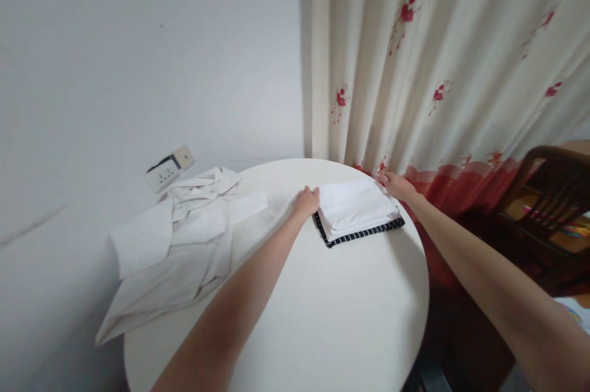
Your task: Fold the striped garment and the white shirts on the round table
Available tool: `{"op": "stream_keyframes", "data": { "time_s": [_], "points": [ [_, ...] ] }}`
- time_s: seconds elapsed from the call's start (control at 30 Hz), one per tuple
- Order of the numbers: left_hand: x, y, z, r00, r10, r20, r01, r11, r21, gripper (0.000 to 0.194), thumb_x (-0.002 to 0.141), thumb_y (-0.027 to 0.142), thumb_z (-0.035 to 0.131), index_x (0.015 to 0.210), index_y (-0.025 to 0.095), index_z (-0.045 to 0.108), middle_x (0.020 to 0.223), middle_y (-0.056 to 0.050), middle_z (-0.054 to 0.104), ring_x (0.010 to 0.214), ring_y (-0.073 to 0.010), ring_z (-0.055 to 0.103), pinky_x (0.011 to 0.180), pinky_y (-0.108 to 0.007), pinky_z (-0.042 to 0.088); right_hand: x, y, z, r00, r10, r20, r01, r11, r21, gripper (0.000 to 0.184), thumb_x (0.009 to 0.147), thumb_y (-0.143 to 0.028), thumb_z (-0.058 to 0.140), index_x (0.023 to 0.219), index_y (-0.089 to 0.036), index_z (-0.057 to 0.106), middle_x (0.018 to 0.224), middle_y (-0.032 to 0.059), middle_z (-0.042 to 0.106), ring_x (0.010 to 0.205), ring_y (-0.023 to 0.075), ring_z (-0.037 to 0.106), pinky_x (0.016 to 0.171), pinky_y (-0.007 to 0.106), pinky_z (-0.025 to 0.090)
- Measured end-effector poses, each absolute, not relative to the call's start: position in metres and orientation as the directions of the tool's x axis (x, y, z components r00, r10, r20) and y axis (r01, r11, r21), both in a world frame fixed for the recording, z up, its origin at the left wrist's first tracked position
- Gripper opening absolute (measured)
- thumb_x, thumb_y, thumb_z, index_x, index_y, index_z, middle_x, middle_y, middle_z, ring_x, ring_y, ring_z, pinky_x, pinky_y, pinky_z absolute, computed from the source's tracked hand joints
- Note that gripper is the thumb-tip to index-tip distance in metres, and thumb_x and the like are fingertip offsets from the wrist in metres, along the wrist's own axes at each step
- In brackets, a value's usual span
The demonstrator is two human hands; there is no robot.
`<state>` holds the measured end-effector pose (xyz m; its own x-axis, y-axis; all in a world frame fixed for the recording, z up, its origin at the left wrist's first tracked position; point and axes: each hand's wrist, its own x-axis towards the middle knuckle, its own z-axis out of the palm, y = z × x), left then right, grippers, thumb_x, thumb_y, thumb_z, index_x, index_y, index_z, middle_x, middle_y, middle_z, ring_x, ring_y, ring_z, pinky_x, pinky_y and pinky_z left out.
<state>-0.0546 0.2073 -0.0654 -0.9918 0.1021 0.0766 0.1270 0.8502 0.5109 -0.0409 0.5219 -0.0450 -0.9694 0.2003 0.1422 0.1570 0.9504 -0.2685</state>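
Note:
A folded white cloth (354, 204), in several layers, lies on top of a folded black-and-white striped cloth (369, 233) whose edges show along the front and left. At its far left corner is my left hand (306, 201), fingers curled closed on the white cloth's edge. My right hand (396, 185) pinches the far right corner of the same cloth; its fingertips are partly hidden. Both cloths rest flat on the round white table (318, 300). To the left, a rumpled off-white garment (193, 238) hangs partly over the table's edge.
Behind the table stands a pale wall (152, 60) with a socket (163, 174) low on it. A cream curtain (369, 42) with red flowers hangs close to the far right edge. A dark wooden chair (548, 195) is off to the right.

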Motion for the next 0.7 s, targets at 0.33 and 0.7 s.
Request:
{"op": "stream_keyframes", "data": {
  "time_s": [0.33, 0.7],
  "points": [
    [0.047, 0.162, -0.096, -0.877, 0.468, 0.106, 0.46, 0.757, 0.465, 0.078, 0.097, 0.045, 0.049, 0.159, 0.006, 0.022, 0.16, -0.023, 0.033, 0.148, -0.0301, 0.035, 0.118, -0.039, 0.029, 0.088, 0.528, -0.087, -0.829, 0.42, 0.37, 0.145, 0.8, -0.583, 0.017, 0.089, -0.027, 0.047, 0.088, -0.02, 0.063, 0.085, 0.008, 0.071, 0.077, 0.0208, 0.063, 0.073, 0.029, 0.048],
    [0.055, 0.194, -0.102, -0.886, 0.461, 0.053, 0.461, 0.864, 0.201, 0.064, 0.101, 0.036, 0.042, 0.155, 0.004, 0.029, 0.16, -0.025, 0.031, 0.151, -0.0346, 0.025, 0.121, -0.053, 0.021, 0.108, 0.392, -0.104, -0.964, -0.006, 0.266, -0.05, 0.986, -0.16, 0.016, 0.093, -0.032, 0.056, 0.099, -0.021, 0.065, 0.107, 0.0132, 0.068, 0.106, 0.0298, 0.058, 0.094, 0.036, 0.042]
  ]
}}
